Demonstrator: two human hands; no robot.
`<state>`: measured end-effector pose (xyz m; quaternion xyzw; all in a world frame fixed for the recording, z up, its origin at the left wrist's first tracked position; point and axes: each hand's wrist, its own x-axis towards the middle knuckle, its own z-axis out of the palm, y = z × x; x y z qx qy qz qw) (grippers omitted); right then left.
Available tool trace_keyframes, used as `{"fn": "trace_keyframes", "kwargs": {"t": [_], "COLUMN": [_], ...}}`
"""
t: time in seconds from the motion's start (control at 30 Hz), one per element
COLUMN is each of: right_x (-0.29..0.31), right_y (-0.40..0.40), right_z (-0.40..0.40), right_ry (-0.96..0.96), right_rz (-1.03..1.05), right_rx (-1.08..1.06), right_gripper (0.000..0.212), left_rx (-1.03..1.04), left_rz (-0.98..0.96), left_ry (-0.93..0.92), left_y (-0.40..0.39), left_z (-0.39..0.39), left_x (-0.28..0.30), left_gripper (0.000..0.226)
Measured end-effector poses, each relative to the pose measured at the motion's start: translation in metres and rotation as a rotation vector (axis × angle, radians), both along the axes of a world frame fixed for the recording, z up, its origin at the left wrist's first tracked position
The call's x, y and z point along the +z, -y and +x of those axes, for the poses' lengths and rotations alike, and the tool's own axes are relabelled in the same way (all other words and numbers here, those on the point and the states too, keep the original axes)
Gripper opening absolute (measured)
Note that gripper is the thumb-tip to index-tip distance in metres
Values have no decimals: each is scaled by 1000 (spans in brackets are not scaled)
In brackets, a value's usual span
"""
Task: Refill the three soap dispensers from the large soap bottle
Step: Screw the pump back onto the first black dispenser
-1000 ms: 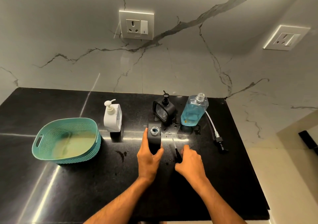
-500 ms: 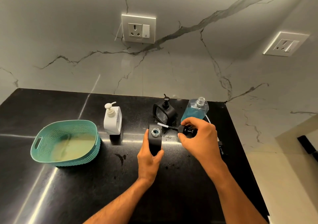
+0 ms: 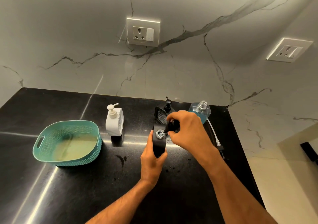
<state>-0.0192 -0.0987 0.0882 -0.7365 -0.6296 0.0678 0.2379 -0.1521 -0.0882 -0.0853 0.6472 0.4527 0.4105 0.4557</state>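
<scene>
Since half a second ago my right hand (image 3: 187, 129) has carried the black pump head (image 3: 172, 125) leftward, from in front of the large soap bottle (image 3: 200, 112) to just over the open dispenser (image 3: 159, 141), its tube tip now at the neck.

From the head camera, everything sits relative to that open dispenser. My left hand (image 3: 152, 161) grips its near side, fingers curled round the body, holding it steady on the bench (image 3: 68, 189). My right hand pinches the pump head just above and right of the neck. Behind it stands a second black dispenser (image 3: 163, 113), pump fitted; well to its left, the white dispenser (image 3: 114, 122), and beyond that a teal basket (image 3: 68, 142). The large soap bottle stands uncapped behind and to the right, its own pump and tube (image 3: 214, 136) lying on the bench beside it.

I judge I am recapping: next the tube must slide straight down the neck, then the collar screws on.

My right hand hides most of the pump head and part of the rear dispenser. I cannot tell the fill levels.
</scene>
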Motion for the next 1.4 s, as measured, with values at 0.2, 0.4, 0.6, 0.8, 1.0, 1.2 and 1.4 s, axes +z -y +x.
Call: {"fn": "trace_keyframes", "kwargs": {"t": [0.2, 0.4, 0.6, 0.8, 1.0, 1.2, 1.4], "right_x": [-15, -35, -43, -58, -60, -67, -68], "right_y": [-26, -27, -22, -9, -6, -5, -4], "right_z": [-5, -3, 3, 7, 12, 13, 11], "right_ry": [-28, -66, -79, -224, -305, -340, -392], "right_rz": [-92, -77, -41, 9, 64, 97, 106], "right_rx": [47, 34, 53, -9, -20, -56, -37], "right_gripper": [44, 47, 76, 75, 70, 63, 66], "left_rx": [-12, 1, -5, -10, -6, -18, -16], "left_rz": [30, 44, 55, 5, 0, 6, -9], "left_ry": [17, 30, 19, 37, 43, 53, 35], "left_y": [3, 2, 3, 2, 3, 5, 3], "left_z": [5, 6, 6, 7, 8, 9, 5], "left_x": [4, 10, 9, 13, 14, 21, 20], "left_gripper": [92, 87, 90, 91, 90, 90, 91]}}
